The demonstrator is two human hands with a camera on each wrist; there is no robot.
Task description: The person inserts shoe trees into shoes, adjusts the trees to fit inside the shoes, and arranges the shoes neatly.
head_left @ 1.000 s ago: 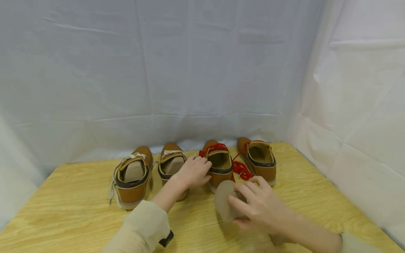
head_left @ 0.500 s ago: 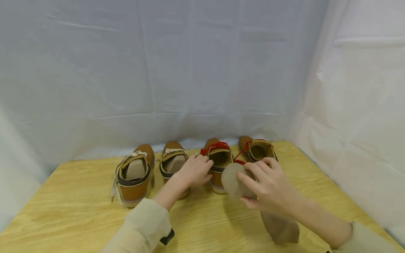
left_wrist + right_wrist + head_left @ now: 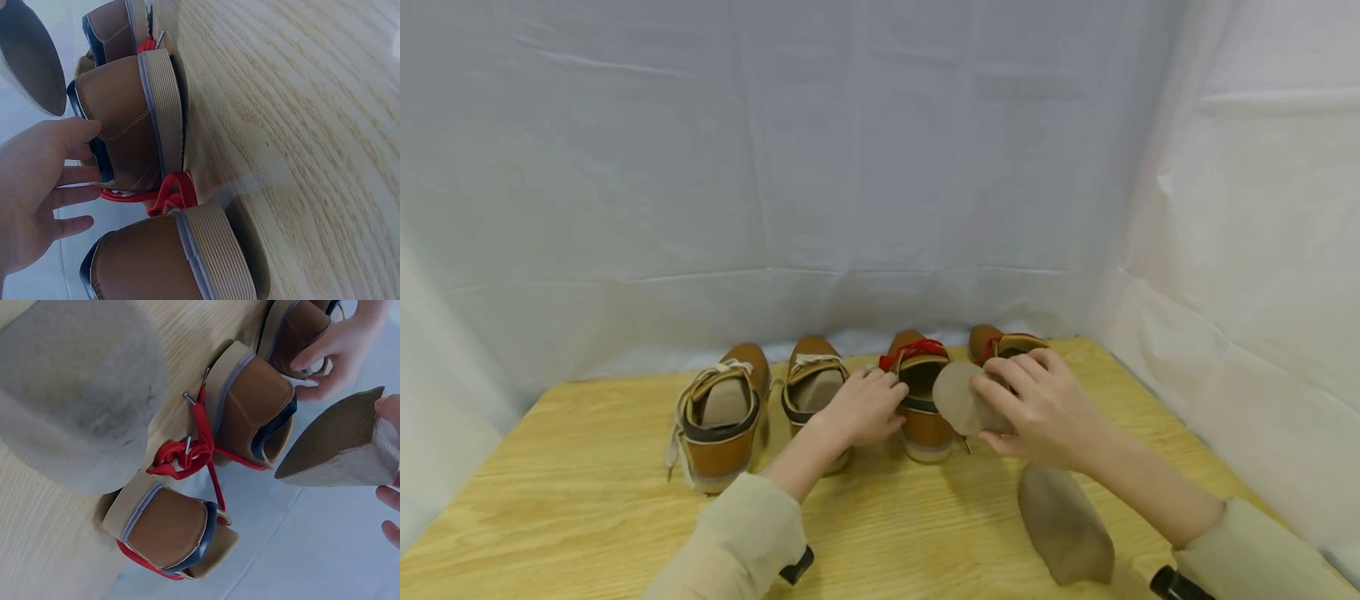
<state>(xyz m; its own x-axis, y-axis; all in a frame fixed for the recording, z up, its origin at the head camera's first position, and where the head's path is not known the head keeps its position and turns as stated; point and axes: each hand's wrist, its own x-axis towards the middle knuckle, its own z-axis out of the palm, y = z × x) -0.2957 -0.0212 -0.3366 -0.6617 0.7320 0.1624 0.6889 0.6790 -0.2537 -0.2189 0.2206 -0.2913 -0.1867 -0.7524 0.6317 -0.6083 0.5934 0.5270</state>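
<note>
My right hand (image 3: 1048, 408) pinches a grey-beige moulded shoe insert (image 3: 958, 398), a hollow shell with a pointed end (image 3: 337, 444). It hangs above the table, just right of the opening of a brown shoe with red laces (image 3: 925, 429). My left hand (image 3: 868, 406) is at that shoe's left side, with its fingers loosely extended. In the left wrist view the left thumb (image 3: 84, 129) overlaps the dark heel collar of the shoe. A second insert (image 3: 1066, 525) lies on the table below my right forearm.
To the left stand two brown shoes with whitish laces, the outer shoe (image 3: 718, 458) and the inner shoe (image 3: 816, 367), both with beige inserts inside. The far-right red-laced shoe (image 3: 169, 528) is partly hidden by my right hand in the head view. Wrinkled white sheeting (image 3: 850, 167) rises behind the table.
My right hand has lifted the insert forward and slightly right, up beside the red-laced shoe's opening. The insert on the table has come into full view. My left hand stays in place.
</note>
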